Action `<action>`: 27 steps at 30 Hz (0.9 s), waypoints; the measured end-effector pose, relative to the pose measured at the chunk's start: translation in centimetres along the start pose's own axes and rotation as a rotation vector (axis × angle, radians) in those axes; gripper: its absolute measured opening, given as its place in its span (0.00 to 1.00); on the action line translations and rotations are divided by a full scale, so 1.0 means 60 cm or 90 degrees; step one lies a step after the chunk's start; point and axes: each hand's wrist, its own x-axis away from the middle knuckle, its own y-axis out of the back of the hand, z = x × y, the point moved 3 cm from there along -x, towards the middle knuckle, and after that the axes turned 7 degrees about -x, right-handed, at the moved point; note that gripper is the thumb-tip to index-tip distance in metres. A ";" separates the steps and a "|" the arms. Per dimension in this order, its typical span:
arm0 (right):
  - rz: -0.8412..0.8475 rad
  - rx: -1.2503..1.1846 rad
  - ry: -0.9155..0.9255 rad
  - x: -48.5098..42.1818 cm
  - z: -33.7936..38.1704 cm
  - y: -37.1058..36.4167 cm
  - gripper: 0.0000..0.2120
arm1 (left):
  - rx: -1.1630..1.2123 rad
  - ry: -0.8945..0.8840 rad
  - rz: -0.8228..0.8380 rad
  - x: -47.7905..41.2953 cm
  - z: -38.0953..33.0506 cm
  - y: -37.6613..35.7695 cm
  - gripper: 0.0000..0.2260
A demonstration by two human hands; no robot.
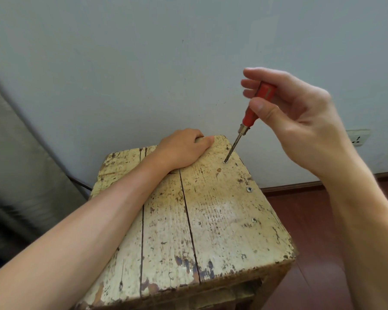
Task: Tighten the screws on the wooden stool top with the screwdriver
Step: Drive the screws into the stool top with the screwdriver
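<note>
A worn wooden stool top (211,215) with flaking cream paint fills the lower middle. My left hand (184,151) lies on its far end, fingers curled over the far edge and thumb on top. My right hand (296,117) holds a red-handled screwdriver (254,106) between thumb and fingers, tilted. Its metal tip sits in a screw (225,162) near the far right corner. Two more screws, one (249,189) and another (253,219), show along the right edge.
A pale wall stands right behind the stool. A grey metallic panel (20,175) leans at the left with a dark cable beside it. Red-brown floor (318,220) and a baseboard lie to the right, with a wall socket (357,138) above.
</note>
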 end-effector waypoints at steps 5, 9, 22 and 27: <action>0.003 -0.039 -0.005 0.001 0.004 0.006 0.17 | -0.002 0.000 -0.002 0.001 -0.001 -0.001 0.22; -0.038 -0.029 0.007 0.002 0.006 0.002 0.16 | 0.000 -0.001 -0.002 0.001 -0.002 0.000 0.22; -0.033 -0.013 0.005 0.001 -0.001 0.002 0.09 | 0.005 0.003 -0.003 0.001 -0.001 0.000 0.22; 0.002 -0.086 -0.048 0.000 -0.005 0.009 0.10 | -0.005 -0.001 -0.008 -0.001 0.000 -0.001 0.22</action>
